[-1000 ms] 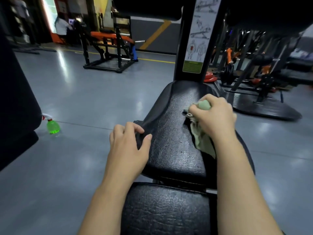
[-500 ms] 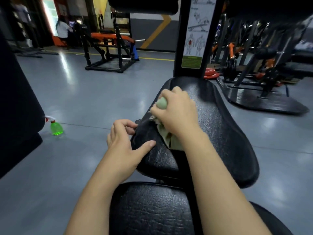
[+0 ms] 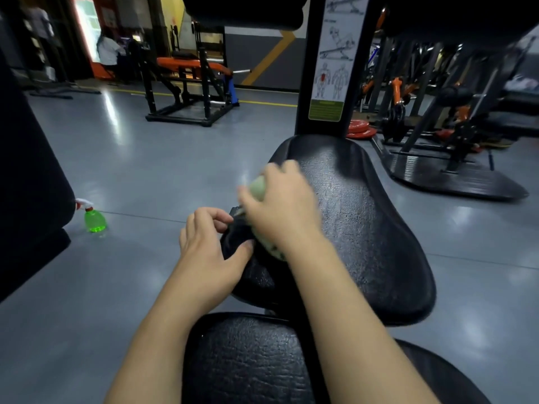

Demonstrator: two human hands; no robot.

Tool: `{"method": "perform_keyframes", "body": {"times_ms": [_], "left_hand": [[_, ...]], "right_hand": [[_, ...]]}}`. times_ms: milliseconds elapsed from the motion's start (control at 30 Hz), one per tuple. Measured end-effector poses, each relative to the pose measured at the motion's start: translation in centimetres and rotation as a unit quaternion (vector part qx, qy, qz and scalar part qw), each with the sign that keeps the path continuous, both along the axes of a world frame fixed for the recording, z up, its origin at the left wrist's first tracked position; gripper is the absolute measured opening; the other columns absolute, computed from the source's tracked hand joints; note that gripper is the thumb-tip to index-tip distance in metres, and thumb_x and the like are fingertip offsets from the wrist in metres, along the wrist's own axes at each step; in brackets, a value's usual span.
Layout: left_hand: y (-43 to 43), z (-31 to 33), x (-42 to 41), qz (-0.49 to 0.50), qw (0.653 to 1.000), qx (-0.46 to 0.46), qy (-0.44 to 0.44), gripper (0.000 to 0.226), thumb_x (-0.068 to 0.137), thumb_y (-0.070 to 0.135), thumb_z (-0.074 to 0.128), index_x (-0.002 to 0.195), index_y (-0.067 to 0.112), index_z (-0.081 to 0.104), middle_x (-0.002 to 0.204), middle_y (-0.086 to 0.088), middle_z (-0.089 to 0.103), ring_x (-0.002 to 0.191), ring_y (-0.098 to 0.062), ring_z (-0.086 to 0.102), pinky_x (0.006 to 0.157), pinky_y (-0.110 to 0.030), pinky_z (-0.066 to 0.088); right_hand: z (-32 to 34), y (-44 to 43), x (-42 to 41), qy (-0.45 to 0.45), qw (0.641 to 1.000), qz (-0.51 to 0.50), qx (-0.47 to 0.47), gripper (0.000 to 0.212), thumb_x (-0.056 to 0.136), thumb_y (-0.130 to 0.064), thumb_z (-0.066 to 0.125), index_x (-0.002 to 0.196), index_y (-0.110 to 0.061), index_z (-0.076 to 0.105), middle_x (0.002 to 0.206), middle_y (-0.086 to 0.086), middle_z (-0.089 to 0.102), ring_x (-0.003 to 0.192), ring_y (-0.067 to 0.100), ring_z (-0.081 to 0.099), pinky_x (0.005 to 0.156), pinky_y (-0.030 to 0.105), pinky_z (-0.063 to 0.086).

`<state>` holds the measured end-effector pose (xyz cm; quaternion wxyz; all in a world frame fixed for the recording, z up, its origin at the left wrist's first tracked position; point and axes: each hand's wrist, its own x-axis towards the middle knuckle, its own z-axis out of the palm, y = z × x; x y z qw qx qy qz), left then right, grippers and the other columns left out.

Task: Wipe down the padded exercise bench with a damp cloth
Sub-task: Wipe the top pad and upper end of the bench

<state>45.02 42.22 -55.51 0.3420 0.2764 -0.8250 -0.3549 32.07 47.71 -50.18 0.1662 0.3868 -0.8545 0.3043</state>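
Right grip: fingers curled tight round a bunched cloth. The hand shows blurred, so I cannot tell how each finger lies.
Cloth: pale green, wadded under the palm. One end shows at the far side of the knuckles and the other at the near side by the wrist. It is pressed on the bench at its left edge.
Left grip: clamps the same left edge, thumb on top and fingers curled over the rim, just beside the cloth and touching the bench.
Bench: a black padded seat whose long axis runs from near to far, ending at the upright post.
Key relation: the cloth sits at the far-left margin, so nearly all the bare padding lies to its right, both farther and nearer. The right arm already crosses the pad, which I judge makes it the hand to sweep rightward or along the length.
In the way: the left thumb lies next to the cloth, and a stroke toward the near edge would likely meet it.
Near pad: a second black cushion under both forearms, apart from the first by a gap.
Around: a green spray bottle stands on the floor, well apart to the left. Red weight plates lie beyond the post.
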Motion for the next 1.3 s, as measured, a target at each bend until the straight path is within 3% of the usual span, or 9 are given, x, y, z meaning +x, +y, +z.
{"method": "perform_keyframes", "body": {"times_ms": [133, 367, 500, 633, 767, 867, 1100, 1200, 1300], "left_hand": [[0.0, 0.4, -0.2, 0.009, 0.999, 0.035, 0.007, 0.032, 0.087, 0.017, 0.063, 0.096, 0.034, 0.037, 0.108, 0.012, 0.046, 0.108, -0.020, 0.046, 0.096, -0.038, 0.041], [0.8, 0.4, -0.3, 0.004, 0.999, -0.017, -0.031, 0.018, 0.092, 0.024, 0.058, 0.104, 0.032, 0.048, 0.112, 0.010, 0.039, 0.113, -0.013, 0.037, 0.095, -0.028, 0.032], [0.9, 0.4, -0.4, 0.004, 1.000, -0.009, -0.022, 0.033, 0.086, 0.026, 0.060, 0.111, 0.029, 0.038, 0.115, 0.007, 0.039, 0.111, -0.012, 0.033, 0.091, -0.023, 0.026], [0.3, 0.4, 0.1, -0.008, 0.999, 0.044, -0.001, 0.035, 0.085, 0.022, 0.062, 0.103, 0.036, 0.035, 0.114, 0.008, 0.044, 0.112, -0.017, 0.043, 0.096, -0.032, 0.039], [-0.3, 0.5, 0.2, 0.032, 0.993, 0.093, 0.062, 0.031, 0.091, 0.011, 0.060, 0.098, 0.032, 0.038, 0.101, 0.008, 0.057, 0.088, -0.003, 0.056, 0.077, -0.031, 0.046], [0.0, 0.8, 0.0, 0.043, 0.987, 0.109, 0.108, 0.027, 0.095, 0.014, 0.060, 0.100, 0.034, 0.043, 0.093, 0.009, 0.057, 0.075, -0.001, 0.055, 0.079, -0.036, 0.049], [1.0, 0.7, -0.2, 0.014, 0.999, -0.025, -0.015, 0.020, 0.087, 0.023, 0.057, 0.103, 0.034, 0.054, 0.105, 0.014, 0.043, 0.109, -0.011, 0.040, 0.090, -0.028, 0.036], [1.1, 0.8, -0.2, 0.019, 0.998, -0.040, -0.036, 0.021, 0.087, 0.020, 0.057, 0.103, 0.033, 0.055, 0.105, 0.013, 0.040, 0.111, -0.012, 0.036, 0.087, -0.023, 0.029], [1.1, 0.9, -0.1, 0.021, 0.999, -0.022, -0.024, 0.023, 0.087, 0.014, 0.058, 0.100, 0.033, 0.055, 0.104, 0.015, 0.040, 0.107, -0.014, 0.037, 0.085, -0.024, 0.030]], "right_hand": [[0.3, -0.9, -0.5, -0.045, 0.994, 0.098, -0.012, 0.030, 0.081, -0.046, 0.068, 0.100, -0.022, 0.065, 0.101, 0.002, 0.046, 0.101, 0.031, 0.055, 0.090, 0.045, 0.050], [2.1, 8.8, -9.0, -0.162, 0.963, -0.157, -0.145, 0.033, 0.067, -0.046, 0.071, 0.089, -0.021, 0.069, 0.104, 0.008, 0.068, 0.093, 0.028, 0.063, 0.080, 0.036, 0.054], [2.2, 7.9, -8.0, -0.136, 0.965, -0.211, -0.071, 0.037, 0.082, -0.044, 0.065, 0.110, -0.021, 0.065, 0.120, 0.010, 0.058, 0.104, 0.035, 0.060, 0.080, 0.034, 0.040], [0.9, 1.9, -0.7, -0.035, 0.999, -0.039, 0.009, 0.040, 0.089, -0.047, 0.059, 0.118, -0.020, 0.058, 0.120, 0.007, 0.045, 0.109, 0.033, 0.055, 0.081, 0.037, 0.042], [-0.4, -1.2, 2.7, 0.029, 0.997, 0.052, 0.059, 0.037, 0.089, -0.048, 0.059, 0.114, -0.022, 0.060, 0.116, 0.006, 0.047, 0.112, 0.032, 0.052, 0.090, 0.043, 0.046], [0.6, 0.1, -0.7, -0.046, 0.998, -0.032, -0.022, 0.033, 0.085, -0.044, 0.062, 0.111, -0.024, 0.065, 0.113, 0.006, 0.051, 0.109, 0.032, 0.055, 0.089, 0.040, 0.048], [2.3, 8.8, -8.2, -0.174, 0.925, -0.322, -0.106, 0.040, 0.085, -0.045, 0.063, 0.117, -0.021, 0.066, 0.127, 0.015, 0.058, 0.113, 0.039, 0.059, 0.087, 0.041, 0.045], [1.9, 6.2, -4.8, -0.121, 0.950, -0.281, -0.056, 0.044, 0.092, -0.043, 0.058, 0.126, -0.015, 0.057, 0.127, 0.017, 0.048, 0.111, 0.042, 0.057, 0.087, 0.044, 0.046], [1.3, 1.8, -1.3, -0.038, 0.994, -0.104, 0.001, 0.046, 0.088, -0.048, 0.058, 0.123, -0.018, 0.052, 0.124, 0.011, 0.040, 0.115, 0.035, 0.046, 0.095, 0.045, 0.043]]}}
